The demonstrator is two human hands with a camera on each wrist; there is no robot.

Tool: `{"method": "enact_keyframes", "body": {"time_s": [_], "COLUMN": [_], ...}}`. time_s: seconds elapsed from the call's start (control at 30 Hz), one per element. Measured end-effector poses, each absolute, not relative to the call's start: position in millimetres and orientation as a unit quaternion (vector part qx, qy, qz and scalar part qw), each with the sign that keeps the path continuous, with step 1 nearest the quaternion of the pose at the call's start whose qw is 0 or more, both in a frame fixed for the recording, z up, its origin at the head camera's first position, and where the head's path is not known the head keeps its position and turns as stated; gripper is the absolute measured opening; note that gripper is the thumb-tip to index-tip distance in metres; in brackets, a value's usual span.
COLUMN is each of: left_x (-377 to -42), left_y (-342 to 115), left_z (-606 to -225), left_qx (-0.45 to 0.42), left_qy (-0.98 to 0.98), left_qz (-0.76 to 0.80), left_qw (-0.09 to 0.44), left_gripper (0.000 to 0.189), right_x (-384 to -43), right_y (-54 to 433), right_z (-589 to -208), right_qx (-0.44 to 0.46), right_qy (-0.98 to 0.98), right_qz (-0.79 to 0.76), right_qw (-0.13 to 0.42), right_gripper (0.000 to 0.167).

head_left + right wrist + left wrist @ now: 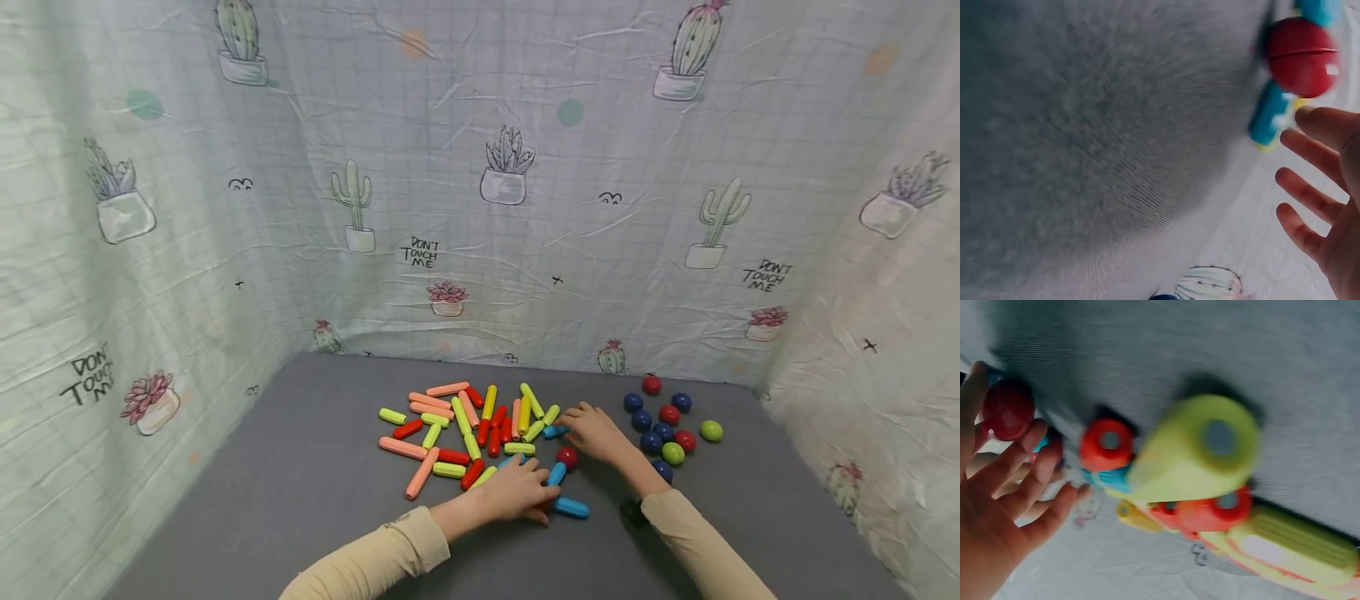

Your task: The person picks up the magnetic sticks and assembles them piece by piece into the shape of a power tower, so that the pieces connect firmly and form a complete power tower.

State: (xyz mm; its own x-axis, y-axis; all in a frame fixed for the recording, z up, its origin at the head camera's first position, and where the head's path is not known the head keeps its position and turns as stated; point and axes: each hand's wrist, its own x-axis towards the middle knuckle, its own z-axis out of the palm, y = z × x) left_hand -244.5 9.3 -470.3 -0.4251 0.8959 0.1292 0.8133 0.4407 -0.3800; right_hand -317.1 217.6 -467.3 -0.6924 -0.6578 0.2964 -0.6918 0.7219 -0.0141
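Note:
My left hand (517,492) is low over the near edge of a heap of coloured toy building rods. In the left wrist view a shiny red ball (1009,409) sits between its thumb and forefinger; the head view mostly hides that ball. A blue rod (572,507) and another blue rod (557,474) lie by its fingertips. My right hand (596,433) reaches in from the right, fingers spread, beside a short blue rod (555,432). Whether it touches that rod is unclear. A second red ball (567,457) rests between the two hands.
Salmon, red, yellow and lime rods (450,470) lie loosely across the table middle. To the right is a group of blue, red and green balls (651,442), close to the right forearm. A cactus-print curtain (480,250) surrounds the grey table (270,467).

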Motion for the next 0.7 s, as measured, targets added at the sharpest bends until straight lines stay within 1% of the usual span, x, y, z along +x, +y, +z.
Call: {"method": "enact_keyframes", "body": {"time_s": [0.07,0.17,0.33,0.53,0.7], "left_x": [-240.6,-236.6,-234.7,-234.9,-233.2], "left_y": [11.2,11.7,11.5,14.1,19.6], "left_z": [-468.0,-465.2,-464.2,-466.6,-468.3], "left_qx": [-0.515,-0.514,-0.517,-0.522,-0.522], "left_qy": [-0.834,-0.838,-0.838,-0.836,-0.836], "left_qz": [0.14,0.149,0.157,0.143,0.137], "left_qw": [0.14,0.106,0.079,0.086,0.097], "left_gripper": [0.042,0.044,0.044,0.041,0.042], "right_x": [-324.7,-329.3,-321.3,-301.2,-284.6], "right_y": [213.5,210.4,214.8,230.3,240.7], "right_z": [-471.6,-475.8,-473.8,-464.3,-459.8], "right_qx": [0.36,0.353,0.342,0.302,0.309], "right_qy": [-0.923,-0.926,-0.929,-0.946,-0.947], "right_qz": [0.033,-0.005,-0.014,0.04,0.035], "right_qw": [0.13,0.135,0.143,0.114,0.086], "right_gripper": [0.023,0.025,0.022,0.019,0.016]}}
